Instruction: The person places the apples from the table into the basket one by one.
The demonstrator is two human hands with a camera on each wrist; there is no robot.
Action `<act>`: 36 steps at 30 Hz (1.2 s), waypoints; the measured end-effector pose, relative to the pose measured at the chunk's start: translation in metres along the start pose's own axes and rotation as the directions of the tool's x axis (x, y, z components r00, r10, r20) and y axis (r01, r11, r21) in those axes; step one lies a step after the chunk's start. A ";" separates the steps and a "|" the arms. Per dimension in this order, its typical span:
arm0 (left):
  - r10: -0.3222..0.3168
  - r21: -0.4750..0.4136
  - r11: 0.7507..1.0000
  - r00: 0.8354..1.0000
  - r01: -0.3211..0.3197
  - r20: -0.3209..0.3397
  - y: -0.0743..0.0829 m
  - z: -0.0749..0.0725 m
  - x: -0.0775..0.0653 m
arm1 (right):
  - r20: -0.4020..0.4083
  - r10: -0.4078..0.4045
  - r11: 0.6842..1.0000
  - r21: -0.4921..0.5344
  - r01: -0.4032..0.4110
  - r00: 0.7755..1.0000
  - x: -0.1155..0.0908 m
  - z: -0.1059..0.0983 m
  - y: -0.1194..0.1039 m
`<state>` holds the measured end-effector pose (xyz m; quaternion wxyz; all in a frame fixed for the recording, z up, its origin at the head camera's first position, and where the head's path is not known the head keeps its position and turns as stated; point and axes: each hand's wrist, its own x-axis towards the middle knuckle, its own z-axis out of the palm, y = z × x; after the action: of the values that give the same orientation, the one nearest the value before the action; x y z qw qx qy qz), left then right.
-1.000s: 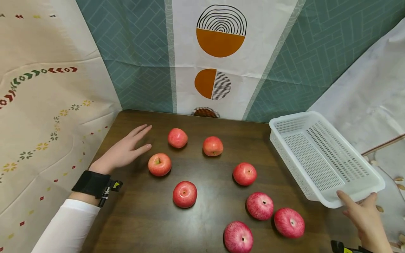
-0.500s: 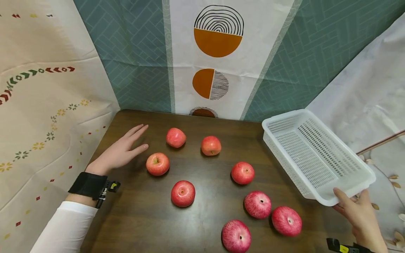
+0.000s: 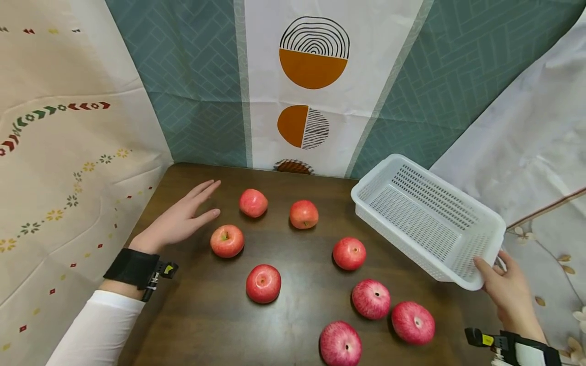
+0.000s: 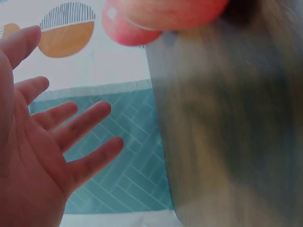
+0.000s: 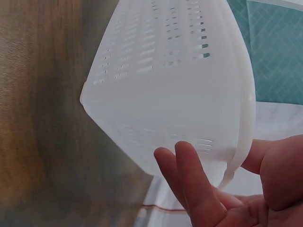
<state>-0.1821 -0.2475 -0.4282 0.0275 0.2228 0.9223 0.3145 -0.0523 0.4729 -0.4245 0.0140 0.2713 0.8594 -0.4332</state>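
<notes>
My right hand (image 3: 505,292) pinches the near right corner of a white perforated plastic basket (image 3: 389,235), thumb over the rim. In the right wrist view, fingers lie along the outside of the basket (image 5: 165,101). No fruit shows inside it. At the left, my left hand (image 3: 180,221) hovers above the table with fingers spread, holding nothing. Nearest to it are a red-orange apple (image 3: 227,241) and another apple (image 3: 253,203). More red apples lie to the right, such as one apple (image 3: 304,214), one (image 3: 263,283) and one apple (image 3: 349,253).
Three darker pink, streaked apples, among them a front apple (image 3: 340,343) and a right apple (image 3: 413,323), lie toward the near right of the brown wooden table (image 3: 206,315). A patterned cloth (image 3: 201,101) hangs behind the table's far edge, with light cloths at both sides.
My right hand has moved the basket to the left and turned it, so its far end now sits closer to the apples. The left hand has stayed nearly still.
</notes>
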 end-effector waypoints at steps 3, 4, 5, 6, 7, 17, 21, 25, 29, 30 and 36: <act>0.006 0.007 1.000 1.000 -0.006 -0.027 0.009 0.003 0.008 | 0.001 -0.034 0.999 -0.040 0.034 0.999 0.005 0.001 -0.003; 0.009 0.007 1.000 0.999 -0.008 -0.044 0.013 0.004 0.011 | 0.000 -0.040 0.998 -0.043 0.040 0.999 0.007 0.001 -0.005; 0.014 0.008 1.000 0.998 -0.013 -0.057 0.018 0.005 0.015 | -0.002 -0.041 0.998 -0.043 0.041 0.999 0.009 0.002 -0.006; 0.019 0.008 1.000 0.997 -0.018 -0.071 0.023 0.007 0.019 | -0.007 -0.040 0.998 -0.042 0.040 0.999 0.011 0.002 -0.007; 0.026 0.005 1.000 0.996 -0.025 -0.082 0.029 0.008 0.024 | -0.012 -0.041 0.998 -0.044 0.041 0.999 0.013 0.003 -0.009; 0.040 -0.052 0.997 0.990 -0.048 -0.138 0.104 0.034 0.081 | -0.054 -0.083 0.993 -0.094 0.078 0.995 0.027 0.016 -0.022; 0.004 -0.105 0.994 0.994 -0.016 -0.111 0.120 0.046 0.103 | -0.030 -0.108 0.989 -0.104 0.104 0.994 0.032 0.024 -0.029; -0.053 -0.197 0.980 0.995 0.036 -0.082 0.130 0.057 0.121 | -0.001 -0.146 0.982 -0.122 0.144 0.989 0.038 0.030 -0.036; -0.130 -0.293 0.950 0.990 0.107 -0.062 0.139 0.064 0.137 | 0.022 -0.186 0.973 -0.137 0.187 0.982 0.046 0.036 -0.048; -0.150 -0.318 0.940 0.987 0.125 -0.057 0.142 0.065 0.141 | 0.029 -0.193 0.972 -0.131 0.195 0.981 0.048 0.037 -0.052; -0.263 -0.401 0.883 0.965 0.242 0.003 0.152 0.080 0.167 | 0.049 -0.178 0.978 -0.105 0.182 0.983 0.056 0.045 -0.066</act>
<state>-0.2574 -0.0239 -0.3874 0.0894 0.0824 0.8604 0.4948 -0.1415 0.4330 -0.4184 0.0064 0.1826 0.9023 -0.3904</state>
